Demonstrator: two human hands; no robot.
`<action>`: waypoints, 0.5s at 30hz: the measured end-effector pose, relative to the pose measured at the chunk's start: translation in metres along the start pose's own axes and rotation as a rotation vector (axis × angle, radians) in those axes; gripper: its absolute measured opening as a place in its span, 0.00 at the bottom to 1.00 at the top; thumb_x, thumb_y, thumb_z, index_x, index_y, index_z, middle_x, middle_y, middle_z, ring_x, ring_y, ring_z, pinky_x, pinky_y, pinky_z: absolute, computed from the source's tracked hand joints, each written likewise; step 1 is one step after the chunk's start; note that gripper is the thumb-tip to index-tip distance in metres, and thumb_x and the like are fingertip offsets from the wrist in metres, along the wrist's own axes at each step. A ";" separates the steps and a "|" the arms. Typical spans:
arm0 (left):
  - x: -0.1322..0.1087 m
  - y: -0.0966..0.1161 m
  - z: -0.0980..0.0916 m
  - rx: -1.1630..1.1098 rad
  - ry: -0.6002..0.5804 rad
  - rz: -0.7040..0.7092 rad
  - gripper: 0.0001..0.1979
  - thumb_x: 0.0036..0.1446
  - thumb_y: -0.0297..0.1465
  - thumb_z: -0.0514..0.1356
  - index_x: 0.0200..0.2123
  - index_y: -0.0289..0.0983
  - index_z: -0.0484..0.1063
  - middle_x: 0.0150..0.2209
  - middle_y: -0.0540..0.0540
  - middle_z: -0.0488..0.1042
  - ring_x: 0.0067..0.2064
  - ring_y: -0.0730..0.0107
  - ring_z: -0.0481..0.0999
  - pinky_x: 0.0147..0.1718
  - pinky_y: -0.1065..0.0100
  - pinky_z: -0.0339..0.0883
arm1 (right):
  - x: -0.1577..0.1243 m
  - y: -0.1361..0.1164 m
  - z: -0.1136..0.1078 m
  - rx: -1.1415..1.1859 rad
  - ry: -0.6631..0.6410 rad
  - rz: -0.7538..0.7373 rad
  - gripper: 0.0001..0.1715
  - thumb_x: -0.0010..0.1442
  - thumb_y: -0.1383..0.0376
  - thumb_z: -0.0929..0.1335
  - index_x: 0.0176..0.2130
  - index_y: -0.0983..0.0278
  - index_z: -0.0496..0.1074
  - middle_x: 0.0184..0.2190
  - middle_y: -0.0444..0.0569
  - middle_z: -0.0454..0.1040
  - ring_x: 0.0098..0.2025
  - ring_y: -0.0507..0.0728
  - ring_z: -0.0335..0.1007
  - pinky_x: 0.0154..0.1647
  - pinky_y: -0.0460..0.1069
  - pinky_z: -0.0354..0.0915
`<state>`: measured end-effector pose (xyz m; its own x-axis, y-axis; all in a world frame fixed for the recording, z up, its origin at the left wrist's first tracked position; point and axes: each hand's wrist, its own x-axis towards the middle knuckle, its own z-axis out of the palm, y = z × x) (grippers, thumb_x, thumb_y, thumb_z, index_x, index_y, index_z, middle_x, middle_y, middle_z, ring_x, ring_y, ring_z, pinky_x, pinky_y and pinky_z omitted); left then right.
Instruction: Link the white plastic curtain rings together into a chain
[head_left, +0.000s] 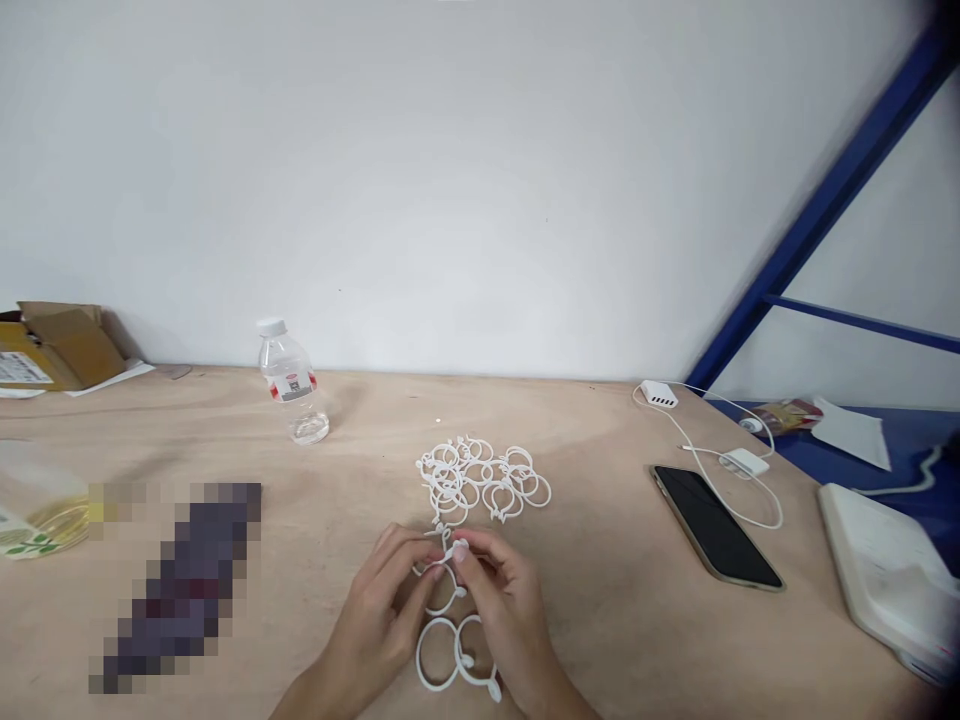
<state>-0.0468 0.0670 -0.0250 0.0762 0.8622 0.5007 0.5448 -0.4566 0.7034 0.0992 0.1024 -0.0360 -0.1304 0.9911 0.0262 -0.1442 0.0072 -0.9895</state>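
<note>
Near the front middle of the table, my left hand (386, 588) and my right hand (507, 600) meet with fingertips pinched on a white plastic curtain ring (450, 551). The fingers cover part of it, so whether its loop is fastened cannot be made out. Another ring (455, 600) hangs or lies just below the fingertips. Closer to me, linked or overlapping rings (437, 686) rest on the wood between my wrists. Beyond my hands lies a loose heap of several similar white rings (480, 478) with small knobs.
A clear water bottle (294, 385) stands back left, near a cardboard box (82, 345). At left are a blurred dark object (195, 570) and a clear plastic bag (45, 510). To the right lie a phone (716, 525), a white charger hub (659, 393) with cables, and a white device (885, 580).
</note>
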 end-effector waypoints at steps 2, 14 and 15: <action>0.000 0.001 0.000 0.015 -0.026 -0.003 0.06 0.63 0.29 0.54 0.40 0.41 0.70 0.35 0.46 0.74 0.38 0.64 0.72 0.36 0.64 0.68 | 0.002 0.001 -0.001 0.007 -0.015 0.002 0.18 0.51 0.53 0.72 0.34 0.64 0.80 0.35 0.53 0.79 0.35 0.60 0.74 0.38 0.53 0.70; 0.004 0.002 -0.004 0.060 -0.253 -0.144 0.13 0.59 0.37 0.59 0.47 0.42 0.68 0.48 0.42 0.69 0.51 0.55 0.66 0.52 0.52 0.63 | 0.001 -0.008 -0.007 0.097 -0.126 0.096 0.17 0.55 0.52 0.71 0.36 0.62 0.80 0.35 0.51 0.80 0.39 0.60 0.74 0.43 0.53 0.68; 0.004 0.001 -0.003 0.054 -0.260 -0.149 0.13 0.59 0.37 0.59 0.47 0.42 0.67 0.48 0.42 0.69 0.51 0.55 0.65 0.52 0.52 0.62 | 0.001 -0.008 -0.007 0.102 -0.123 0.099 0.17 0.55 0.52 0.71 0.36 0.62 0.80 0.35 0.51 0.80 0.39 0.60 0.75 0.43 0.52 0.68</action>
<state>-0.0487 0.0688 -0.0206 0.1997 0.9492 0.2431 0.6091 -0.3146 0.7281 0.1069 0.1042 -0.0295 -0.2669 0.9626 -0.0472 -0.2229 -0.1093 -0.9687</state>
